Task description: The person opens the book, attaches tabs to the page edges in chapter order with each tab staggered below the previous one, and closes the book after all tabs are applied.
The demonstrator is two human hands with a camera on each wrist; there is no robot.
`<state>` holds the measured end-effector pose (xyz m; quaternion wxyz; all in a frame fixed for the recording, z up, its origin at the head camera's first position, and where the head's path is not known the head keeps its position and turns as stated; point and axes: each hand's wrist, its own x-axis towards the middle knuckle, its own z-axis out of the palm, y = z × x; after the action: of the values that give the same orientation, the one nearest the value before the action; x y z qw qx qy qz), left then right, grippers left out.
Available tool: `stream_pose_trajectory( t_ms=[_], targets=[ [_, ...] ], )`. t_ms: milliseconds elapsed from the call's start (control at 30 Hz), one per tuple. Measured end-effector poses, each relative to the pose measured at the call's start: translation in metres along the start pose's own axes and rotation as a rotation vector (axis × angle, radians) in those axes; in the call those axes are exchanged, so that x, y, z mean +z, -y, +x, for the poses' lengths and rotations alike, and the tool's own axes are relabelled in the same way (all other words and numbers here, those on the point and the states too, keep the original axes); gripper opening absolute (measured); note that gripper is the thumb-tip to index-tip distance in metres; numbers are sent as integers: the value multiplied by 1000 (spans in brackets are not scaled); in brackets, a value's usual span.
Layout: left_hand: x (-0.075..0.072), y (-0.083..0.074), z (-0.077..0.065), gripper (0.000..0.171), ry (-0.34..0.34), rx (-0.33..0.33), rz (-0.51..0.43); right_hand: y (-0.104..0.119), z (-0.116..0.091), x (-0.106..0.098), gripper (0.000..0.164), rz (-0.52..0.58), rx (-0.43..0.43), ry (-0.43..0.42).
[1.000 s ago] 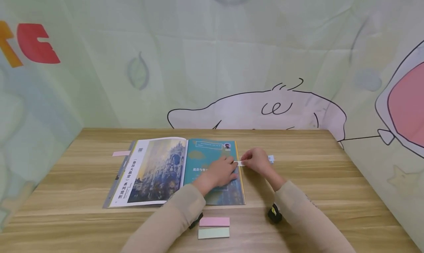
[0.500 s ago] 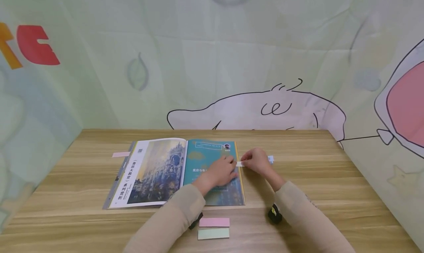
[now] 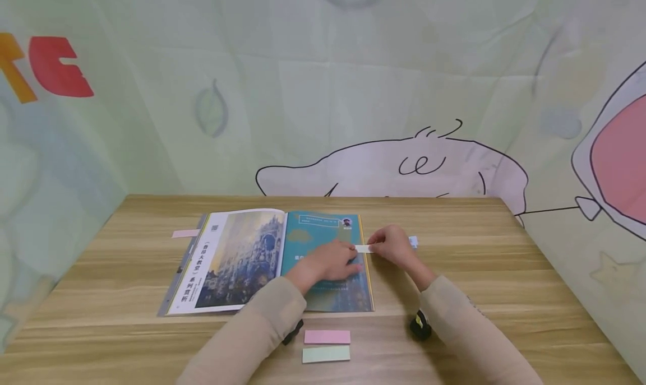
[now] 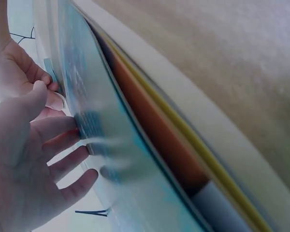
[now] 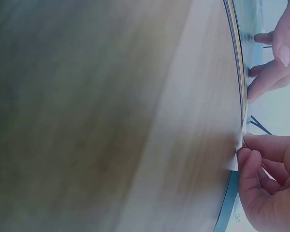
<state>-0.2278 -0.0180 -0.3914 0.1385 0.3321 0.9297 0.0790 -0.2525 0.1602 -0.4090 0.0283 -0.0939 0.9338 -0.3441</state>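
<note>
An open magazine [image 3: 348, 298] lies on the wooden table, with a cathedral painting on its left page and a teal right page. My left hand [image 3: 330, 261] rests on the teal page, its fingers spread and fairly straight, fingertips touching the paper in the left wrist view. A pale sticky tab [image 3: 362, 249] lies across the page's right edge, right by my left fingertips. Its outer end is pinched between thumb and forefinger of my right hand [image 3: 396, 246]. In the right wrist view the right hand [image 5: 275, 188] is close over the table, beside the page edges.
A pink tab [image 3: 185, 233] sticks out from the magazine's left side. A small light-blue and white piece [image 3: 414, 241] shows behind the right hand. Pink [image 3: 327, 337] and pale green [image 3: 326, 355] sticky-note pads lie in front of the magazine. A printed cloth [image 3: 323, 93] hangs behind the table.
My left hand has slid slightly left on the page, its fingers drawn back, so more of the pale tab shows. The right hand keeps its pinch in nearly the same place.
</note>
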Motion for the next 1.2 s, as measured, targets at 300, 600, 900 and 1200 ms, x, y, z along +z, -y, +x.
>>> stream_pose_trajectory(
  t_ms=[300,600,900,1200],
  targets=[
    [1,3,4,61,30,-4,-1,2,-1,-4,4,10,23,9],
    [1,-2,6,57,20,2,77,-1,1,-3,5,-17,34,9],
    [7,-9,13,57,-48,-62,94,-2,0,0,4,-8,14,-2],
    [4,7,2,42,-93,-30,117,-1,1,0,4,-1,40,5]
  ],
)
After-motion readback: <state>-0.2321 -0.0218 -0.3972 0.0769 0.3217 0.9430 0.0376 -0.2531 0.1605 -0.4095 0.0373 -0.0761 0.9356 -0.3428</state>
